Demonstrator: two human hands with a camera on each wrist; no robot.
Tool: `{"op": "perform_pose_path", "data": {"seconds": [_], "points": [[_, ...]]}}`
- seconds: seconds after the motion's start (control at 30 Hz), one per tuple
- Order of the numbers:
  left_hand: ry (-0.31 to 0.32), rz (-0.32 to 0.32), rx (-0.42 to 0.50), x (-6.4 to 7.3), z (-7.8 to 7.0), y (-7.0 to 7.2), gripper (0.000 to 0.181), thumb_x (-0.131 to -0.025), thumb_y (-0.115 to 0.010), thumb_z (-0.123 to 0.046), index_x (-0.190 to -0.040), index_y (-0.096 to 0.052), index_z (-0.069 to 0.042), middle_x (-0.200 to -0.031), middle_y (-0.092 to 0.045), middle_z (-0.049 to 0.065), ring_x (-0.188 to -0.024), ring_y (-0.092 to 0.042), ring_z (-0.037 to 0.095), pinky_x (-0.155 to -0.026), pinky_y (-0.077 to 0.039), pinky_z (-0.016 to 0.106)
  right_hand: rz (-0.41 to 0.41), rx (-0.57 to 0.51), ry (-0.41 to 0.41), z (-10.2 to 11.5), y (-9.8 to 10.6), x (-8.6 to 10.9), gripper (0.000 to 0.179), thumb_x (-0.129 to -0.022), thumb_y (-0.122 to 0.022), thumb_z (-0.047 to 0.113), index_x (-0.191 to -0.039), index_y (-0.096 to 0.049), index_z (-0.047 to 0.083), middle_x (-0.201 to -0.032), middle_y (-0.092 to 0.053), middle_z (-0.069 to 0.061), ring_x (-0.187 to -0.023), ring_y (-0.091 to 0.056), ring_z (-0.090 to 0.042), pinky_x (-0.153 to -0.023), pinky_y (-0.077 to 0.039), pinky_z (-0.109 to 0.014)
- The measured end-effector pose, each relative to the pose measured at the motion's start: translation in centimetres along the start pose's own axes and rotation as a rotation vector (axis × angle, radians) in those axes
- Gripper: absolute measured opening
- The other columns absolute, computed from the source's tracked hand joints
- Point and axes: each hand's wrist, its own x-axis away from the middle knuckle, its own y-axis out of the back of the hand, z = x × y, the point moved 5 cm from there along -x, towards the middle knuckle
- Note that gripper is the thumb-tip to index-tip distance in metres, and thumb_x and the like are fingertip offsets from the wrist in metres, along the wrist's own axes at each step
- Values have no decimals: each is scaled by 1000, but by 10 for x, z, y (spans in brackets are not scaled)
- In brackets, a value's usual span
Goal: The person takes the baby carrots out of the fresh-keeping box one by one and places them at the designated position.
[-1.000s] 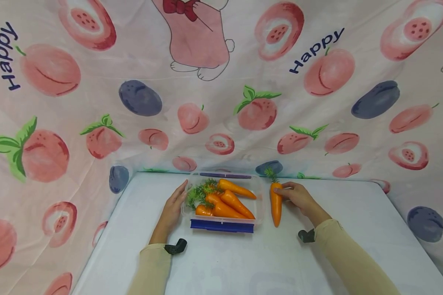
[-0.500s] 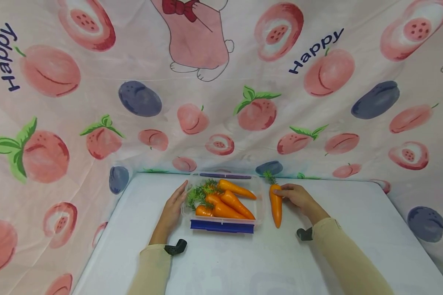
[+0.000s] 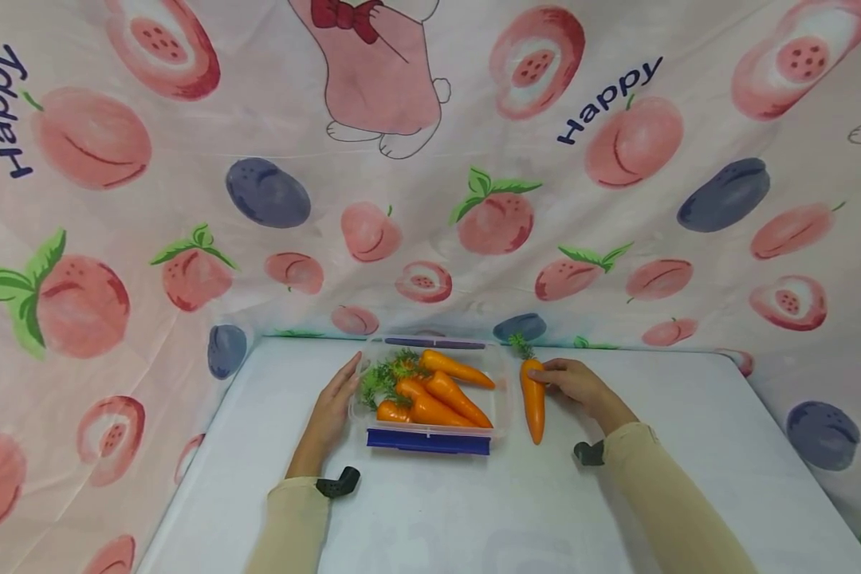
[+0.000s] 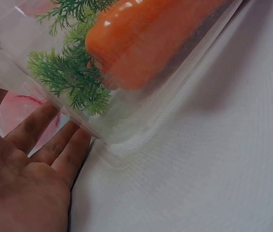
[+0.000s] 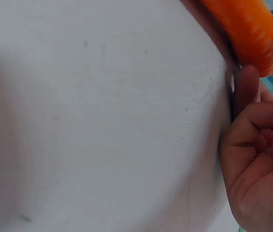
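Observation:
A clear plastic box point(image 3: 430, 430) with blue latch flaps holds several orange carrots point(image 3: 436, 408), their green tops toward its left end. My left hand point(image 3: 328, 414) rests against that left end, and the left wrist view shows its fingers point(image 4: 68, 152) extended along the clear wall. Just right of the box, my right hand point(image 3: 579, 386) pinches a single carrot point(image 3: 534, 406) near its upper end. That carrot lies lengthwise, leafy top away from me and tip toward me. In the right wrist view only part of the carrot point(image 5: 252, 36) shows, beside the fingers.
The white table point(image 3: 430, 518) runs under both forearms. Behind it hangs a pink fruit-print cloth point(image 3: 430, 183), reaching down to the table's back edge. A dark wrist device point(image 3: 340, 482) sits on the left wrist, another wrist device point(image 3: 588, 453) on the right.
The head view has shifted slightly. My right wrist has moved a little to the left, and the held carrot has turned very slightly. My left hand and the box keep their places.

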Motion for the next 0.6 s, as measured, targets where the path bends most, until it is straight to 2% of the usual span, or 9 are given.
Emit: {"op": "perform_pose_path", "data": {"seconds": [0.17,0.3,0.43,0.6], "points": [[-7,8,22,-1,0,-1,49,-112,-39,-24,-161,-35,-21,-169,-27,2,-158,-18,29,-130,-11,56,3,16,4,2,2,1,81,-90,-71,57,-144,-50,0,-127,-59,-17,-106,-53,-28,-88,-47,-31],[-19,5,0,-2,-2,-1,49,-112,-40,-24,-160,-35,-21,-168,-29,2,-158,-19,28,-130,-12,54,-11,7,-5,1,4,2,81,-90,-69,61,-144,-51,3,-123,-59,-14,-104,-52,-27,-82,-45,-28],[-25,3,-18,-2,-2,-1,49,-112,-40,-25,-160,-35,-19,-168,-29,2,-158,-19,28,-130,-13,53,-38,-6,23,1,8,4,82,-90,-68,64,-144,-51,5,-126,-58,-14,-105,-52,-27,-80,-46,-27],[-19,-2,-16,-1,-1,1,49,-112,-40,-27,-160,-36,-21,-168,-29,2,-158,-19,28,-130,-12,53,-57,-34,47,10,15,11,76,-93,-67,59,-145,-49,7,-124,-57,-14,-101,-54,-27,-76,-49,-26]]}}
